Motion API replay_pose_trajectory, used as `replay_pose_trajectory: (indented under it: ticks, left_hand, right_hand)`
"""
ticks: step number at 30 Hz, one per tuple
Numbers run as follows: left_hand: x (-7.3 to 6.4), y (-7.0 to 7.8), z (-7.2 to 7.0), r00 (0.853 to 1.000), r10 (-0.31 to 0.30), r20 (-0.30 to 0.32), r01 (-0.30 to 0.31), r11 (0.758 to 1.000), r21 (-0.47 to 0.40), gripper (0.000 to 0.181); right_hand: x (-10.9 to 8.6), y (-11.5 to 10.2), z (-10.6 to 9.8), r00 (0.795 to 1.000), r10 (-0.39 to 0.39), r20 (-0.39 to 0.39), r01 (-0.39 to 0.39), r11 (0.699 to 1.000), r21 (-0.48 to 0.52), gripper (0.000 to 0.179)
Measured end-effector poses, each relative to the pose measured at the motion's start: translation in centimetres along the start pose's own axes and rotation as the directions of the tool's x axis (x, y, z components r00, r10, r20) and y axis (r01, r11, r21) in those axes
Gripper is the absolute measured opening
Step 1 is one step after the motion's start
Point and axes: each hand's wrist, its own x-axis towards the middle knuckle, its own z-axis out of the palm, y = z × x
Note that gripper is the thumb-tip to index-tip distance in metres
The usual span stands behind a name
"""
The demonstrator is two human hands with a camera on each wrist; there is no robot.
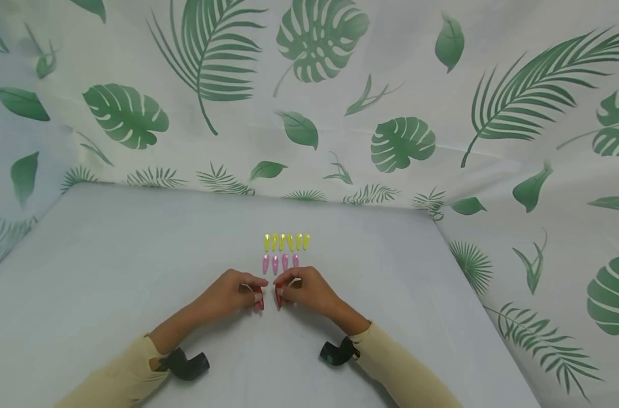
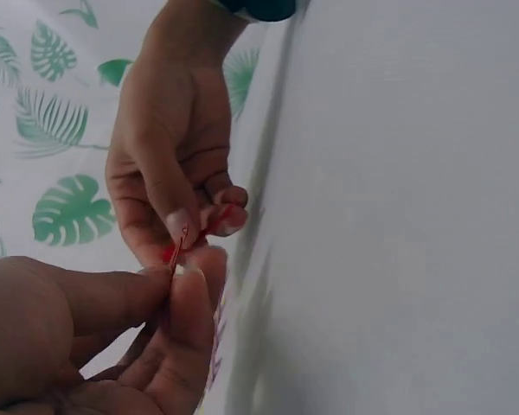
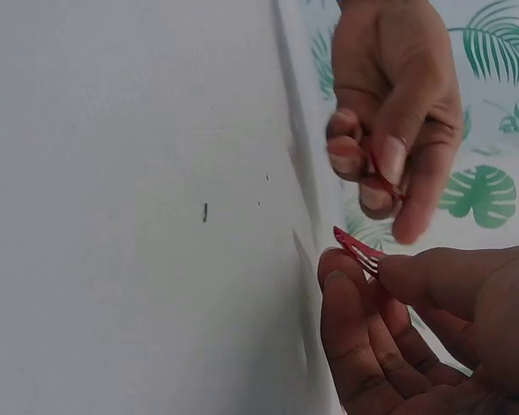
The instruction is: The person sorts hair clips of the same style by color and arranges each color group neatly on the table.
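My left hand (image 1: 227,296) pinches a red hair clip (image 1: 259,298) between thumb and fingers, just above the white table. Close beside it, my right hand (image 1: 310,292) grips another red hair clip (image 1: 278,297), clearest in the right wrist view, where this slotted clip (image 3: 356,250) pokes out past the fingertips. The two hands face each other with a small gap between them in the head view. Just beyond them lies a row of several pink hair clips (image 1: 275,264). Farther back, several yellow hair clips (image 1: 282,242) form a second row.
A white cloth covers the table (image 1: 136,243). Behind and at the sides hangs a white curtain (image 1: 335,107) printed with green leaves. Dark wrist-worn devices, one on the left wrist (image 1: 188,364) and one on the right (image 1: 338,352), sit low near the tabletop.
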Motion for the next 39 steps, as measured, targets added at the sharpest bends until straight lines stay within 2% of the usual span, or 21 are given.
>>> replay_pose_trajectory:
  ticks: [4, 8, 10, 12, 16, 25, 32, 39]
  left_hand:
    - [1.0, 0.2, -0.5, 0.996, -0.060, -0.070, 0.051, 0.990, -0.129, 0.034]
    - [1.7, 0.0, -0.7, 0.983, -0.135, -0.125, 0.112, 0.978, -0.176, 0.027]
    - [1.9, -0.3, -0.7, 0.982, -0.128, -0.139, 0.110, 0.985, -0.130, 0.024]
    - [2.0, -0.6, -0.6, 0.986, -0.088, -0.143, 0.082, 0.996, -0.046, 0.026]
    - [2.3, -0.9, -0.2, 0.988, -0.034, -0.148, 0.045, 0.996, 0.074, 0.030]
    - [3.0, -0.4, 0.2, 0.976, -0.031, -0.218, 0.057, 0.992, 0.114, 0.018]
    - [3.1, -0.4, 0.4, 0.982, -0.060, -0.177, 0.070, 0.996, 0.049, 0.023]
    - [3.4, -0.8, 0.5, 0.985, -0.012, -0.172, 0.038, 0.988, 0.150, 0.017]
  right_hand:
    - [0.5, 0.0, -0.1, 1.000, -0.017, -0.019, 0.017, 1.000, -0.016, 0.014]
    - [0.8, 0.0, -0.1, 0.999, -0.036, -0.035, 0.035, 0.999, -0.022, 0.013]
    - [0.9, 0.2, -0.1, 0.998, -0.037, -0.044, 0.036, 0.999, -0.027, 0.013]
    - [1.0, 0.3, -0.1, 0.998, -0.038, -0.052, 0.036, 0.999, -0.037, 0.012]
    - [1.2, 0.5, -0.2, 0.997, -0.048, -0.061, 0.043, 0.996, -0.083, 0.012]
    - [1.7, 0.5, -0.5, 0.996, -0.080, -0.037, 0.071, 0.977, -0.203, 0.011]
    - [1.9, 0.2, -0.5, 0.999, -0.047, -0.016, 0.042, 0.966, -0.253, 0.011]
    - [2.0, 0.1, -0.5, 0.999, -0.032, -0.017, 0.026, 0.958, -0.287, 0.011]
